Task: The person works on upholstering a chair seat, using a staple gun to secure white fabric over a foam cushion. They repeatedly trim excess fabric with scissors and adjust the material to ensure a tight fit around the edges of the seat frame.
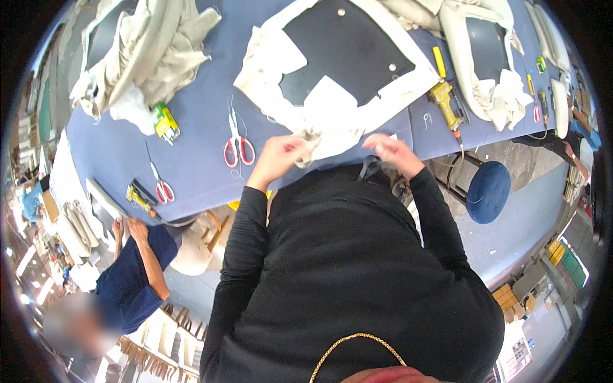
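Observation:
In front of me lies a cream fabric cover wrapped around the rim of a black panel, which has metal round fittings. My left hand pinches the near edge of the fabric. My right hand is off the fabric at its right, fingers curled together and slightly blurred; whatever they hold, if anything, is too small to make out. Red-and-white-handled scissors rest on the blue table left of the cover. A yellow-green staple gun with an air hose lies to the right.
On the blue table are a green-yellow box, more scissors and another staple gun. Further covered panels lie at both sides. A blue round stool stands at right. A person works at left.

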Motion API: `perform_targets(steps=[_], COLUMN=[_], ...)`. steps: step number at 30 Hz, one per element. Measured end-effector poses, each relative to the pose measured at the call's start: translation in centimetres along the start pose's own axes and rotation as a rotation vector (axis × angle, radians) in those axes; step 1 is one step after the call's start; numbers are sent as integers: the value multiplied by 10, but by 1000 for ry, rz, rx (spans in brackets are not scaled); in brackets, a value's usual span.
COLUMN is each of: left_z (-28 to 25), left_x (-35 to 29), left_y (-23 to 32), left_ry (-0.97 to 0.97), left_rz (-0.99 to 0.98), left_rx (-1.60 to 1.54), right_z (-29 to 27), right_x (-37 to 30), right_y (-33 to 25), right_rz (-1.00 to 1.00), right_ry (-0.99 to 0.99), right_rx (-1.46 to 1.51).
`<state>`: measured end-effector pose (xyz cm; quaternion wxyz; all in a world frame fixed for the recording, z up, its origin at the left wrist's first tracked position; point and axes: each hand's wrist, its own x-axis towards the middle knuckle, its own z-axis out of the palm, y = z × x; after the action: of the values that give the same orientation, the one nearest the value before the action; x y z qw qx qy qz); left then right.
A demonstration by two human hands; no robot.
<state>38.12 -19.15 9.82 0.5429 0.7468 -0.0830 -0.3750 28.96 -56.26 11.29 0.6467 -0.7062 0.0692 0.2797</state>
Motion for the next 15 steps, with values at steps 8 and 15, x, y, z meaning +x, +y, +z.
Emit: perform_targets(steps=[8, 15], left_z=[-4, 11], left_x=[60, 63], left_y=[-38, -41], left_ry=[454, 270], left_rz=[-191, -150], left_rx=[-702, -994], right_z=[-110, -103], right_x=[100, 104], right_y=[65, -59], right_rz=[-8, -307], right_ry=[687, 757], right_rx=[1175, 883])
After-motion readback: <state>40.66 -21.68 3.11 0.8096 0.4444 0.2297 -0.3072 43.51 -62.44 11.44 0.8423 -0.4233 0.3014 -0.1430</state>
